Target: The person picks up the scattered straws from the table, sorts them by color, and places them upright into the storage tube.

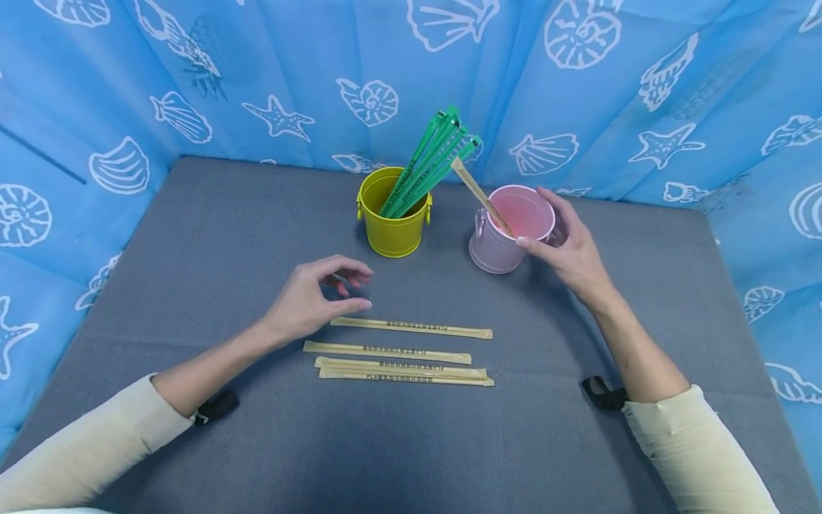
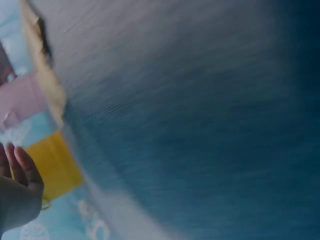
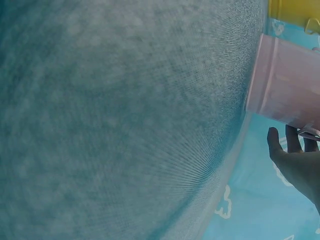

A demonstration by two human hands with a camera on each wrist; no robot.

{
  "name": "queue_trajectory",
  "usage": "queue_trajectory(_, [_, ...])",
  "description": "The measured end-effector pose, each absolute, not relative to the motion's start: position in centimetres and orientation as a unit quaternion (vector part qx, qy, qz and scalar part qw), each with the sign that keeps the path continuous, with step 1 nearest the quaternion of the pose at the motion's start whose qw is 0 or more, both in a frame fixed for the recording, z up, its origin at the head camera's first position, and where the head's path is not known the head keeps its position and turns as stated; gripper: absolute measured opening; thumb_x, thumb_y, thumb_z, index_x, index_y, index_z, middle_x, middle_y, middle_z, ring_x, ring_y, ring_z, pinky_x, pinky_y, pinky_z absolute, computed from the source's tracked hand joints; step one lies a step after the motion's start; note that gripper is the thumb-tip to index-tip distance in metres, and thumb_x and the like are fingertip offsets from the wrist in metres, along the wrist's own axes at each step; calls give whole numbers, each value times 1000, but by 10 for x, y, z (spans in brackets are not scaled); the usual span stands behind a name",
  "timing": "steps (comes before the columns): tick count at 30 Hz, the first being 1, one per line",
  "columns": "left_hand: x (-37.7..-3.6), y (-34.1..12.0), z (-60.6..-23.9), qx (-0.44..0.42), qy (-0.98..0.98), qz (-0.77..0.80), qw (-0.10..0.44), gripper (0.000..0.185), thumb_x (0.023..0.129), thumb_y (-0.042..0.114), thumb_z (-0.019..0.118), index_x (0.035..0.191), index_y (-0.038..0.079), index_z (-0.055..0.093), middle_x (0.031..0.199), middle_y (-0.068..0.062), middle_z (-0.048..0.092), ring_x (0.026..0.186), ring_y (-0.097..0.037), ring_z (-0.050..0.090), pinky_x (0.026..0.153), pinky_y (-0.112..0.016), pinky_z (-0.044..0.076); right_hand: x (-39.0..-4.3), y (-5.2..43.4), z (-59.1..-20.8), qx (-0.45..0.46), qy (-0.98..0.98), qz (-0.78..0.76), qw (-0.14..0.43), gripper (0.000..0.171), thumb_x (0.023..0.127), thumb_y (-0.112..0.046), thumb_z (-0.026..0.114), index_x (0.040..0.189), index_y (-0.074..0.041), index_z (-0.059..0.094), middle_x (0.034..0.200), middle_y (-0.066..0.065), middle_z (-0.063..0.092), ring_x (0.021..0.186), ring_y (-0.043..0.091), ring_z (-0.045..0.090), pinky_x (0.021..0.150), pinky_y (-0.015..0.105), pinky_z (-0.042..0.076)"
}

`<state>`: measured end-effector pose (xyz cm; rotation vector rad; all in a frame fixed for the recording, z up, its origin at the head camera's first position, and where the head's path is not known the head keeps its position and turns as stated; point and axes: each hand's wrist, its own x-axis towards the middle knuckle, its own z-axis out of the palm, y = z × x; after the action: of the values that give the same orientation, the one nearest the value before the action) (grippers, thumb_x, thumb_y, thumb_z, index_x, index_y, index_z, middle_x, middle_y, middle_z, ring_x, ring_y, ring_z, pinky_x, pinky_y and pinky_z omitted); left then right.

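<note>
Head view shows the right hand (image 1: 571, 250) at the pink bucket (image 1: 510, 228): its fingers (image 1: 525, 243) are curved round the near side of the rim, thumb to the front, and the bucket appears to be steadied by them. One tan wrapped stick (image 1: 480, 195) leans inside this bucket, its upper end pointing toward the yellow bucket (image 1: 393, 214); nothing else can be made out in the pink one. The left hand (image 1: 315, 296) hovers over the counter (image 1: 193, 235), its fingers loosely curled with thumb and forefinger near each other, and nothing is pinched between them. Just beside its fingertips lies the upper end of four more tan wrapped sticks (image 1: 404, 353), laid flat and nearly parallel in the middle of the counter, two of them touching.

For a good pick, the nearest stick should probably be pinched close to its left end and lifted clear of its neighbours, while the pink bucket is kept from tipping by the right hand.

A bundle of green sticks (image 1: 429, 168) is held in the yellow bucket, leaning to the right so that the tops reach almost over the pink bucket. In both wrist views the picture is blurred; only the bucket walls and some fingertips are recognised.
</note>
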<state>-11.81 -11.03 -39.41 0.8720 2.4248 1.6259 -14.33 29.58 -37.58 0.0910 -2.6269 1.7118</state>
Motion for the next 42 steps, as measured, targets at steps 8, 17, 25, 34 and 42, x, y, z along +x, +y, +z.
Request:
queue_trajectory(8, [-108, -111, -415, 258, 816, 511, 80, 46, 79, 20, 86, 121, 13, 68, 110, -2, 69, 98, -16, 65, 84, -37, 52, -144, 296, -375, 34, -832, 554, 12, 82, 88, -14, 76, 156, -22, 31, 153, 8, 39, 141, 23, 37, 115, 46, 30])
queue_trajectory(17, [-106, -108, -426, 211, 839, 484, 131, 29, 79, 29, 86, 105, 22, 75, 98, 12, 72, 90, -9, 63, 82, -33, 49, -146, 295, -376, 38, -833, 552, 6, 82, 88, -15, 76, 156, -22, 29, 155, 7, 37, 143, 23, 34, 116, 48, 27])
queue_trajectory(25, [-103, -99, -432, 199, 872, 435, 101, 15, 79, 26, 86, 90, 29, 78, 86, 18, 68, 82, -5, 58, 74, -27, 49, -147, 294, -376, 38, -833, 552, 5, 83, 88, -16, 76, 156, -22, 29, 155, 7, 37, 144, 23, 33, 117, 48, 26])
queue_trajectory(34, [-100, -95, -430, 207, 879, 420, 92, 13, 81, 21, 85, 88, 26, 75, 82, 17, 66, 80, -5, 57, 74, -29, 47, -145, 292, -374, 38, -832, 554, 5, 82, 89, -17, 76, 156, -23, 29, 155, 7, 37, 144, 23, 34, 116, 49, 26])
queue_trajectory(42, [-103, -90, -424, 223, 851, 465, 97, 7, 87, 15, 78, 92, 17, 75, 82, 12, 69, 74, -5, 64, 68, -26, 52, -142, 293, -377, 42, -805, 591, 24, 79, 87, -4, 75, 153, -17, 35, 150, 13, 43, 137, 22, 41, 115, 43, 30])
